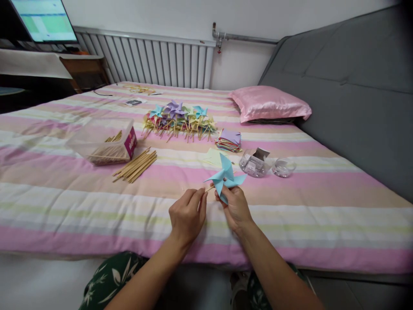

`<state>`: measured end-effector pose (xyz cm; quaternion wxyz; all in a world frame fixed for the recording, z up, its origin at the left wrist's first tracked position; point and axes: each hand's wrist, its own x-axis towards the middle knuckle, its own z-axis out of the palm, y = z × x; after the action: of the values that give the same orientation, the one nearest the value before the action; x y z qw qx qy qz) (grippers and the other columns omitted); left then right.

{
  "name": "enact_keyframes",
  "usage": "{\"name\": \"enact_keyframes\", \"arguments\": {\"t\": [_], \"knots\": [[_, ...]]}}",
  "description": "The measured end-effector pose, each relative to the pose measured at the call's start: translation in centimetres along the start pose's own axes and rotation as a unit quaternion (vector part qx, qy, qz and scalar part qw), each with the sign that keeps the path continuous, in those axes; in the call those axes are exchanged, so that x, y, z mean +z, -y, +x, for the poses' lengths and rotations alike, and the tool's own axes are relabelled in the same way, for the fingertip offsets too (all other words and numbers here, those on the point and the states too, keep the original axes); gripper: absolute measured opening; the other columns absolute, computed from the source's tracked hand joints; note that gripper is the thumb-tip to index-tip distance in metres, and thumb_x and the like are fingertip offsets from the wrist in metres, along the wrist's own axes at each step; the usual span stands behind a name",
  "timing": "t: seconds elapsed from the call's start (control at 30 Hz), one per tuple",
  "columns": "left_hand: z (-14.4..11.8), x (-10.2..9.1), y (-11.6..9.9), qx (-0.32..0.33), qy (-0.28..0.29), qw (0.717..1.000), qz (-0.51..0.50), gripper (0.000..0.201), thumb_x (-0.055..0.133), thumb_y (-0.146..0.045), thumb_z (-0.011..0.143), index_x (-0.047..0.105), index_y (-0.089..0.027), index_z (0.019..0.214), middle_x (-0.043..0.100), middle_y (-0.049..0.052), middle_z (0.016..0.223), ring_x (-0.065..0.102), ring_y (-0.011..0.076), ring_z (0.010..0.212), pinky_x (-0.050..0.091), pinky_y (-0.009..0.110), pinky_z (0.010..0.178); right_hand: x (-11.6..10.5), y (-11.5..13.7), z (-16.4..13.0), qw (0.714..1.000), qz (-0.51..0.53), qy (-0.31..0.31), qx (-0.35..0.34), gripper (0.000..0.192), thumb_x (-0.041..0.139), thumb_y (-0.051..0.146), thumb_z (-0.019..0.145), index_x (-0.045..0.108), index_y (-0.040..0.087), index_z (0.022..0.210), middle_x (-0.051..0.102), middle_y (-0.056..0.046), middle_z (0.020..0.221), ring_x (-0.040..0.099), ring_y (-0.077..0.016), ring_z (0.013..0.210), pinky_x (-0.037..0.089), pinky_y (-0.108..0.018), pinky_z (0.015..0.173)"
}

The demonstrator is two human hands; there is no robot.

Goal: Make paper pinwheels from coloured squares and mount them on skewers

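A light blue paper pinwheel (226,174) is held above the near side of the bed, its blades folded round a small centre pin. My right hand (236,206) is closed on the pinwheel, with the thumb just below the centre. Between the fingers of my left hand (189,213) is the wooden stick (209,188), pinched close to the pinwheel; most of it is hidden by the hand. Just beyond the hands lie pale paper sheets (213,156). A stack of coloured paper squares (229,140) sits behind them.
Many finished pinwheels (176,112) are heaped farther back. Left of centre are loose sticks (135,165) and a clear plastic box (97,142) holding more. Two small clear containers (253,165) stand at right. A pink pillow (271,103) lies by the grey headboard (342,82).
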<state>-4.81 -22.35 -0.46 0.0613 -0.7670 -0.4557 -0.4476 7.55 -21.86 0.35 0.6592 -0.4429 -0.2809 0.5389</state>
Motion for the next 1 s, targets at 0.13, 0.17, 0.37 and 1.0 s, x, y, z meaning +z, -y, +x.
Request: {"name": "enact_keyframes", "arguments": {"t": [0.13,0.17,0.37,1.0], "knots": [[0.6,-0.2,0.8,-0.048,0.022,0.997,-0.052,0.018,0.052,-0.022,0.085,0.067,-0.019,0.094,0.067,0.002,0.074,0.06,0.0113,0.062,0.043,0.022,0.057,-0.3,0.1,0.0,1.0,0.014,0.007,0.002,0.016,0.069,0.024,0.062,0.067,0.019,0.077,0.064,0.001,0.071,0.053,-0.011,0.063,0.041,-0.023,0.061],[0.9,-0.3,1.1,-0.061,0.02,0.996,-0.066,0.018,0.053,-0.022,0.084,0.068,-0.019,0.093,0.067,0.002,0.072,0.059,0.0111,0.061,0.043,0.022,0.058,-0.4,0.2,0.0,0.999,0.03,0.023,0.0,0.016,0.067,0.022,0.063,0.067,0.02,0.079,0.065,0.001,0.074,0.055,-0.0119,0.068,0.042,-0.024,0.064],[2.3,-1.1,3.1,-0.12,0.054,0.985,-0.11,0.015,0.058,-0.025,0.081,0.071,-0.021,0.084,0.068,0.001,0.072,0.057,0.0113,0.059,0.042,0.023,0.055,-0.9,0.9,0.4,0.99,0.121,0.044,0.049,0.016,0.06,0.031,0.07,0.069,0.02,0.078,0.069,-0.002,0.083,0.06,-0.0174,0.084,0.044,-0.029,0.078],[2.9,-1.7,3.5,0.006,0.086,0.994,-0.069,0.017,0.056,-0.024,0.082,0.072,-0.022,0.087,0.07,0.003,0.073,0.06,0.0172,0.071,0.036,0.033,0.068,-1.3,0.6,0.9,0.961,0.205,0.077,0.17,0.016,0.051,0.021,0.073,0.067,0.021,0.074,0.071,-0.002,0.084,0.061,-0.0141,0.079,0.046,-0.025,0.069]]}}
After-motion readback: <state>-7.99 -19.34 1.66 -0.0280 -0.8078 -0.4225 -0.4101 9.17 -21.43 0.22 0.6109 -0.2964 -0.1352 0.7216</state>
